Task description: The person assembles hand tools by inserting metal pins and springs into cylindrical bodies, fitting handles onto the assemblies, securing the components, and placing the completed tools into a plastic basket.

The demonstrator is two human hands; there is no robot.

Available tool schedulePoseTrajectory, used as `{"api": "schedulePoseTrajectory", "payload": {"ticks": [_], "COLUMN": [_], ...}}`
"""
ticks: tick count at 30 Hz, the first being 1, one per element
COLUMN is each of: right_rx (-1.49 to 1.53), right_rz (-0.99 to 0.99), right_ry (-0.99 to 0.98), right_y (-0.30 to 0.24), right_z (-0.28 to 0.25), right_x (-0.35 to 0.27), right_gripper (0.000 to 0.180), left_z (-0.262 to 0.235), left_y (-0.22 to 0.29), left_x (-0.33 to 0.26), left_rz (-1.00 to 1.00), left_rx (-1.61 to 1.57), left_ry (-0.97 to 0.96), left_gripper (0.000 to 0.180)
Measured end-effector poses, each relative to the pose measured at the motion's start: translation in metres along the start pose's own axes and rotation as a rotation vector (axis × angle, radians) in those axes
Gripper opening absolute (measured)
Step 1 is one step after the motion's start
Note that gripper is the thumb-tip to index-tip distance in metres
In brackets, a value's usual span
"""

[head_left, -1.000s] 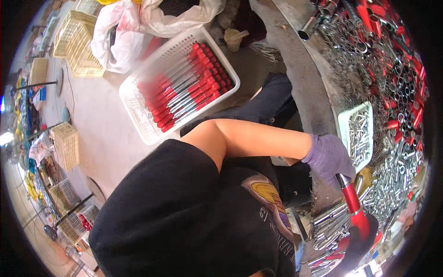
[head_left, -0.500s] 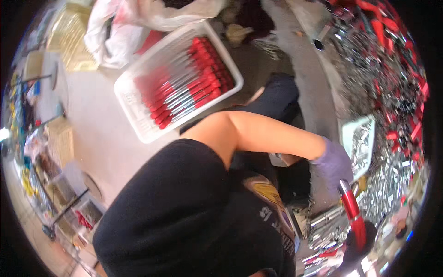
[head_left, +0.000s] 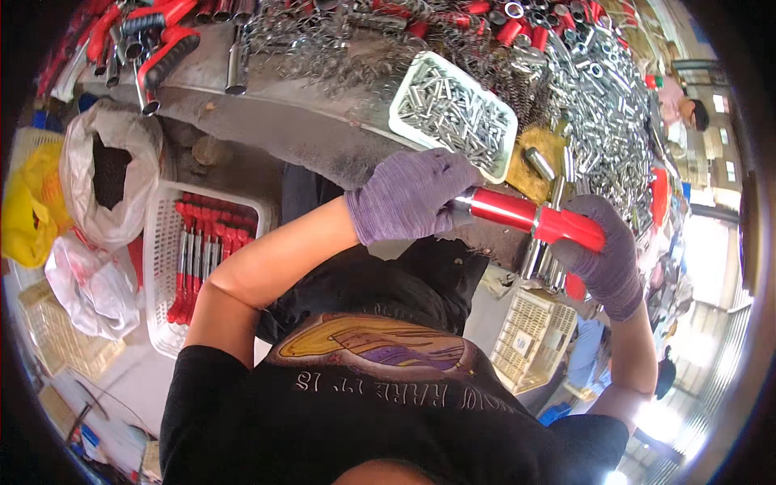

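purple-gloved left hand and right hand grip a red-and-silver cylindrical tube near a pale rectangular plastic tray.

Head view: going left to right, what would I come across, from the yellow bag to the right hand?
Yellow bag, open white sack, white basket, left hand, red tube, right hand.

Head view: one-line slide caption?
Purple-gloved left hand and purple-gloved right hand grip a silver-banded red cylindrical part near a pale rectangular tray of small silver metal pieces.
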State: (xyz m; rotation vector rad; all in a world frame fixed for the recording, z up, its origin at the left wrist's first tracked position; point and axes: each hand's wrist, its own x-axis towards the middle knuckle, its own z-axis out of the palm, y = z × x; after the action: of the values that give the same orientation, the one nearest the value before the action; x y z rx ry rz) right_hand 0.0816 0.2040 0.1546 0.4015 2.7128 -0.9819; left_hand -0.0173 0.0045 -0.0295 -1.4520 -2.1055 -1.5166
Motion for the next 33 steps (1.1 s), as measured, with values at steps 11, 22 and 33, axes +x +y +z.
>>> {"api": "schedulePoseTrajectory", "payload": {"ticks": [11,22,33], "right_rx": [0.879,0.93,0.647], "right_rz": [0.73,0.562,0.374], "right_ry": [-0.162,-0.209,-0.2], "right_y": [0.069,0.117,0.1], "right_z": [0.022,0.042,0.044], "right_x": [-0.013,-0.032,-0.044], "right_gripper": [0.049,0.047,0.034], "left_z": [0.009,-0.003,-0.001], "left_y": [0.022,0.016,0.029], "left_x": [0.025,0.021,0.028], "left_rz": [0.105,-0.105,-0.235], "left_rx": [0.677,0.493,0.697], "left_ry": [-0.288,-0.595,-0.773], "left_gripper": [0.035,0.043,0.04]}}
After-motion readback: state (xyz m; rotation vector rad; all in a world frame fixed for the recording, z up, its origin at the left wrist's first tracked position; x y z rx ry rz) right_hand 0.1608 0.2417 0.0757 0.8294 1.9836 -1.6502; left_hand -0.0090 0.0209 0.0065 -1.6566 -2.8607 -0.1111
